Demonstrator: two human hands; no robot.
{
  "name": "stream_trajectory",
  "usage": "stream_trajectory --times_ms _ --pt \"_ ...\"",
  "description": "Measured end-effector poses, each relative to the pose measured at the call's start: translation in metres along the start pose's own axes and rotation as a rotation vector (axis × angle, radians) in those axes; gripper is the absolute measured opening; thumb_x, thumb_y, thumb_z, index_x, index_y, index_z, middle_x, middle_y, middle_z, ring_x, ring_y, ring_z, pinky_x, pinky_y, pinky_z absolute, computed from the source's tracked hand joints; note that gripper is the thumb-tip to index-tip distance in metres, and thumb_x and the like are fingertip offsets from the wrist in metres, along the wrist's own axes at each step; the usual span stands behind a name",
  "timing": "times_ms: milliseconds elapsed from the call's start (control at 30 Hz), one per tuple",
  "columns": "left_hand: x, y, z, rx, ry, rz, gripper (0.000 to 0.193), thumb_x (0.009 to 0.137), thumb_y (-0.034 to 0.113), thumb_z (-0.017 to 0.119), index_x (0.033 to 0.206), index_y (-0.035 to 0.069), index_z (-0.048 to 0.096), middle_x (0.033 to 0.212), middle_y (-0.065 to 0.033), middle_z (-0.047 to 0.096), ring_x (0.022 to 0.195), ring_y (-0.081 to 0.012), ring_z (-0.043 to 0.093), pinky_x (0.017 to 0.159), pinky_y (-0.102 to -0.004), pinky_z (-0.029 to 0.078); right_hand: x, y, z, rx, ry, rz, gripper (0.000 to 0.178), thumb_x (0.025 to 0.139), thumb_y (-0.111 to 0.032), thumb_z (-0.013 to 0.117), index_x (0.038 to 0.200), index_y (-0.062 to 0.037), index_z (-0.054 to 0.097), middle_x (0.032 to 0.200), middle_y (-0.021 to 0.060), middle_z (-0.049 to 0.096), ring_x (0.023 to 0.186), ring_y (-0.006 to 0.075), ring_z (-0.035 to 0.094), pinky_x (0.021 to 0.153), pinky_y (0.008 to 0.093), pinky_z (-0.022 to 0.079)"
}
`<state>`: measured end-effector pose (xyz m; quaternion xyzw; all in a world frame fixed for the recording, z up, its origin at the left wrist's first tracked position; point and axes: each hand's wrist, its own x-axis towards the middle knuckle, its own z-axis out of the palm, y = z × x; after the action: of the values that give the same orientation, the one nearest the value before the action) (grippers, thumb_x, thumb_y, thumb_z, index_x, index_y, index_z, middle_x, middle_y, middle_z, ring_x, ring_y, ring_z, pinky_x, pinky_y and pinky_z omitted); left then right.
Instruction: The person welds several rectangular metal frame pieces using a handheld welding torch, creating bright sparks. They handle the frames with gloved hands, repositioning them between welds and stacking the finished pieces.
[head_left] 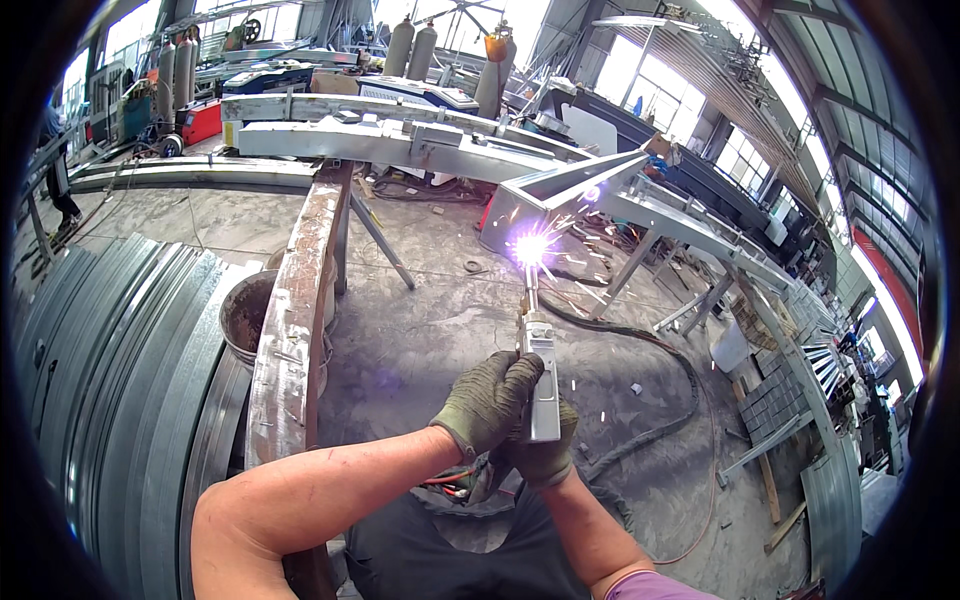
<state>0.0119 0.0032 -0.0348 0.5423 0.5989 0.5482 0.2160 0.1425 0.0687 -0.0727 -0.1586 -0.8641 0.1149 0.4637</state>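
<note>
A silver welding gun [542, 385] points away from me, its tip lost in a bright violet-white glare [532, 248] with sparks flying out. The glare sits at the near corner of an angled metal frame [575, 186] made of grey box-section tube. My left hand [488, 400], in a dark green work glove, is closed around the gun's left side. Lower down, my right hand [552, 450], gloved alike, grips the gun from beneath, and its fingers are mostly hidden. The glare covers the spot where tip and metal meet.
A rusty steel beam [293, 300] stands close on my left, beside a bucket [245, 310] and stacked metal profiles [140, 370]. A black hose [680, 360] curves across the floor on the right. Long metal beams [390, 145] span the far side, with gas cylinders [398, 50] behind.
</note>
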Motion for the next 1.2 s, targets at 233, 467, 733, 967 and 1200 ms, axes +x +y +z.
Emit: stream_trajectory --times_ms 233,467,733,967,1200 --pt "0.0 0.002 -0.002 0.056 -0.019 -0.02 0.03 0.094 0.01 0.06 0.121 -0.001 0.066 0.116 -0.0245 0.069 0.107 -0.0437 0.068 0.094 -0.0508 0.055 -0.005 0.005 0.001 -0.055 -0.028 0.017 0.016 0.086 -0.017 0.074 0.097 -0.0077 0.068 0.08 0.0118 0.064 0.067 0.0356 0.066 0.061 0.0458 0.052" --pt "-0.001 0.002 -0.002 0.07 -0.024 -0.015 0.028 0.096 0.01 0.059 0.122 0.0 0.065 0.117 -0.0247 0.069 0.107 -0.0432 0.068 0.093 -0.0503 0.056 0.001 -0.004 0.002 0.083 0.048 0.03 0.011 0.089 -0.014 0.072 0.094 -0.0064 0.066 0.077 0.0114 0.062 0.061 0.0336 0.063 0.054 0.0418 0.049" --pt "-0.002 0.007 -0.002 0.025 -0.023 -0.057 0.027 0.103 0.017 0.051 0.12 0.001 0.065 0.117 -0.0251 0.069 0.106 -0.0434 0.068 0.092 -0.0504 0.054 -0.006 0.001 0.001 0.129 0.023 0.067 0.011 0.091 -0.014 0.072 0.096 -0.0065 0.068 0.079 0.0124 0.065 0.063 0.0349 0.065 0.056 0.0425 0.05" --pt "-0.003 0.01 -0.001 -0.006 -0.017 -0.098 0.045 0.11 0.035 0.039 0.115 -0.001 0.065 0.112 -0.0255 0.07 0.103 -0.0445 0.067 0.092 -0.0502 0.052 -0.006 0.0 -0.001 0.083 -0.015 0.051 0.015 0.09 -0.016 0.072 0.101 -0.006 0.069 0.085 0.0132 0.067 0.07 0.0359 0.068 0.06 0.0437 0.052" --pt "-0.005 0.011 -0.002 -0.027 -0.007 -0.105 0.05 0.11 0.039 0.038 0.116 -0.001 0.066 0.113 -0.0268 0.071 0.106 -0.0445 0.067 0.095 -0.0498 0.051 -0.004 0.002 0.0 -0.032 -0.001 -0.059 0.016 0.089 -0.013 0.072 0.103 -0.0053 0.068 0.084 0.0143 0.067 0.069 0.0366 0.068 0.058 0.0439 0.053"
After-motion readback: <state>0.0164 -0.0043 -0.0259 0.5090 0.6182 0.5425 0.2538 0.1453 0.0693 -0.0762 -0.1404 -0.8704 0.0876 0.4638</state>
